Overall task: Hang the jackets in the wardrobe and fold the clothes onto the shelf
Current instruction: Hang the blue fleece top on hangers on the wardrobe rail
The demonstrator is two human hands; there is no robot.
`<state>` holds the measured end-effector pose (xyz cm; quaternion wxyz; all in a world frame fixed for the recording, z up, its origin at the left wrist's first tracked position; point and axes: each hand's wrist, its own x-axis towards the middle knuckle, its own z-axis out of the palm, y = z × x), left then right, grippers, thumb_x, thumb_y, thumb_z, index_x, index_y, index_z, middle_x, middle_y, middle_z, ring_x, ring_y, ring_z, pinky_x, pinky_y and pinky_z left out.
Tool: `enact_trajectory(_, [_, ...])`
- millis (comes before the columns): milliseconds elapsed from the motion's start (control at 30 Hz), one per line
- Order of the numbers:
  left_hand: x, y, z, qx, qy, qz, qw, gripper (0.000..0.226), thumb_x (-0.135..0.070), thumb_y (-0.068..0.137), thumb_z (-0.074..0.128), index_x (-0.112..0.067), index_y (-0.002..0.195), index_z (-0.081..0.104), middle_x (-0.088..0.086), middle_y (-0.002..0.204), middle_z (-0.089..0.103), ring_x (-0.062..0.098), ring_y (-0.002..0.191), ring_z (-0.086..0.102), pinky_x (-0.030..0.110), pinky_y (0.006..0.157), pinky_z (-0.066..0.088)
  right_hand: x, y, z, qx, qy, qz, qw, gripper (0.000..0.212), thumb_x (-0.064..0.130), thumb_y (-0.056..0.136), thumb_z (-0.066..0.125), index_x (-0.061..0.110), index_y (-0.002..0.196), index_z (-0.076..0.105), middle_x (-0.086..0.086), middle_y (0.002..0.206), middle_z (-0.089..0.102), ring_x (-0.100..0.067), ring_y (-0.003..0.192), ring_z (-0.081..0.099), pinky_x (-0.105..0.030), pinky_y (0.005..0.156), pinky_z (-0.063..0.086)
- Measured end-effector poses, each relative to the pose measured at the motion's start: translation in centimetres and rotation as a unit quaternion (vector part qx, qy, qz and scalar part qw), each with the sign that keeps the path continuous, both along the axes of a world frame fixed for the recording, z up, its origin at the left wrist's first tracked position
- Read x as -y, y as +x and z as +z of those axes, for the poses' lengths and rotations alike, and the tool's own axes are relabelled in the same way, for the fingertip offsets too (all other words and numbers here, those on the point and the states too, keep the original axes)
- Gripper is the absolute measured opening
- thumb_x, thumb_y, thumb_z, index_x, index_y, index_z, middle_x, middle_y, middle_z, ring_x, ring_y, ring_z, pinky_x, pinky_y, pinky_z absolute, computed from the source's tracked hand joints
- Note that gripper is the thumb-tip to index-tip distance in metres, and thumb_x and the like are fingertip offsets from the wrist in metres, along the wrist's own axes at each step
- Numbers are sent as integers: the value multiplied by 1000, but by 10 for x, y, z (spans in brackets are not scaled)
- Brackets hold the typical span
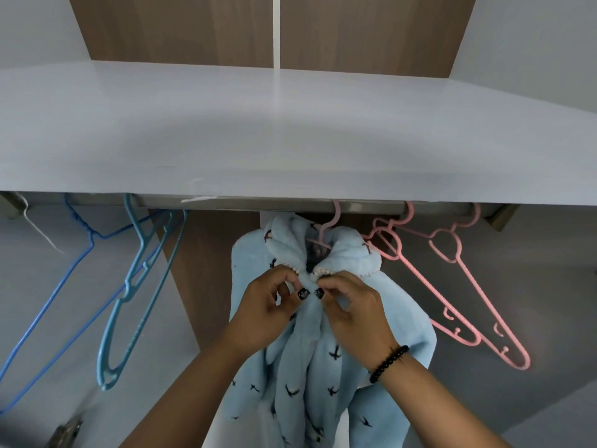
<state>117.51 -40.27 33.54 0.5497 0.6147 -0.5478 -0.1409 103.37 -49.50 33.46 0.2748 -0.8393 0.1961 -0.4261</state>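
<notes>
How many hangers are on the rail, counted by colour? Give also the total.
Blue wire hanger: 1
Teal plastic hangers: 2
Pink plastic hangers: 3, one of them holding the light blue jacket, which both hands pinch at the collar
Total: 6

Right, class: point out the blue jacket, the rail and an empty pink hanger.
blue jacket (326, 367), head view, front folds.
rail (290, 205), head view, bare stretch under shelf.
empty pink hanger (465, 299), head view, sloping arm.
</notes>
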Motion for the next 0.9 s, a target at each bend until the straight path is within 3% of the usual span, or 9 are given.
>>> enact_trajectory(167, [-3,-5,4,-36,1,-2,999,8,-14,80,60,-9,84,64,-4,78,63,11,61,48,20,60,39,-5,0,6,-21,-94,-30,995,17,13,93,49,7,90,65,-1,91,60,-7,75,55,-12,70,46])
enact_trajectory(233, [-3,-6,5,-46,-6,-6,999,3,-10,82,61,-11,83,64,-6,75,61,11,60,48,19,59,39,-9,3,2,7,-78,-57,995,12,6,89,52,7,88,64,-1,88,60,-6,76,54,-11,70,46])
enact_trajectory(333, [-3,-8,4,-89,1,-15,996,19,-1,88,63,-16,78,62,-6,60,53,14,54,43,21,53,36,-16,8,-3,58,-27,-94,993,11,0,83,56,8,85,63,2,85,61,-1,77,54,-7,70,43])
enact_trajectory(400, [-5,-8,1,-123,10,-21,992,25,1,90,61,-20,77,61,10,56,48,22,50,37,28,49,33,-23,12,-4,83,1,-109,991,11,0,83,55,8,83,62,4,83,60,2,77,53,-4,70,40])
enact_trajectory(500, [-6,-8,0,-118,15,-21,993,27,0,91,60,-24,78,60,23,57,45,23,50,35,32,50,31,-33,17,-5,106,68,-127,984,14,3,84,52,13,79,60,5,79,61,1,77,55,-3,67,39])
enact_trajectory(600, [-6,-7,0,-99,19,-12,995,27,-1,91,60,-25,78,59,15,53,42,22,49,34,30,50,33,-36,19,-2,112,196,-136,965,26,-4,88,53,16,75,60,4,74,62,-2,71,56,-6,65,40])
enact_trajectory(700, [-7,-4,1,-92,21,-25,995,24,-3,91,59,-24,80,59,20,56,44,23,50,36,31,51,33,-38,20,5,128,376,-106,911,27,-6,89,52,11,74,65,2,67,62,-6,63,53,-12,60,44])
enact_trajectory(767, [-8,-2,0,-95,19,-29,995,22,-4,90,60,-23,80,60,21,57,45,23,50,37,32,51,33,-34,17,10,119,459,-76,877,33,-4,89,55,13,62,63,4,58,58,-11,59,49,-19,58,43])
enact_trajectory(900, [-8,3,-3,-94,31,-31,995,9,-20,86,62,-25,80,63,23,62,52,24,51,37,31,52,34,-25,8,17,30,458,-34,888,24,5,89,62,8,67,70,-3,65,68,-9,62,59,-22,63,49])
